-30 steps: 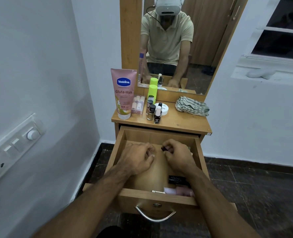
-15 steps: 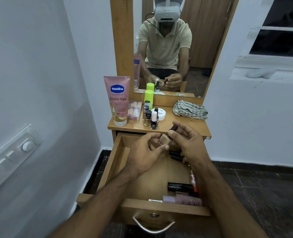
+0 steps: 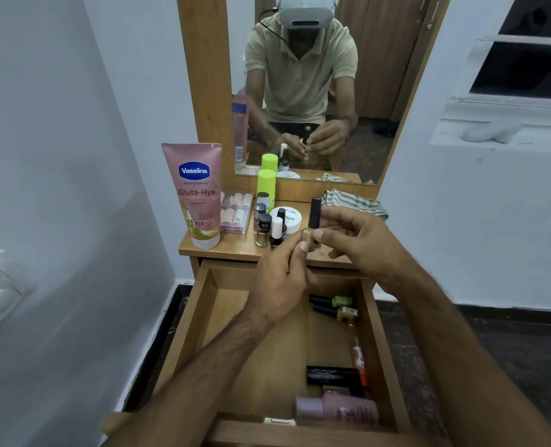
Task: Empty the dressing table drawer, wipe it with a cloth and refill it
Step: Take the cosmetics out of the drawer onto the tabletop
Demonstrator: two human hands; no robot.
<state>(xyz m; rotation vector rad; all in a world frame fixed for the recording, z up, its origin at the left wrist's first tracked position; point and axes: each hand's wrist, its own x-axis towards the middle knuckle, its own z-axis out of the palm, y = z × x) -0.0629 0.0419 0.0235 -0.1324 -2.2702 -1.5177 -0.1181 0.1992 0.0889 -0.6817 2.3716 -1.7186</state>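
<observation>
The wooden drawer (image 3: 200,321) of the dressing table stands pulled open below me. Both hands are raised over its back edge and pinch a small beige bottle with a tall black cap (image 3: 314,219): my left hand (image 3: 284,272) at its base, my right hand (image 3: 361,240) at its side. Still in the drawer lie green and yellow nail polish bottles (image 3: 342,306), an orange tube (image 3: 359,359), a black box (image 3: 332,375) and a pink bottle (image 3: 338,409). A striped cloth (image 3: 358,201) lies folded on the tabletop (image 3: 235,248).
On the tabletop stand a pink Vaseline tube (image 3: 198,195), a clear case of small tubes (image 3: 235,212), a lime-capped bottle (image 3: 265,185), several nail polish bottles (image 3: 263,230) and a white jar (image 3: 288,217). The mirror (image 3: 316,91) rises behind. A white wall is close on the left.
Both hands rose out of the drawer, lifting the small beige bottle up to tabletop height. The view has tilted down and closer.
</observation>
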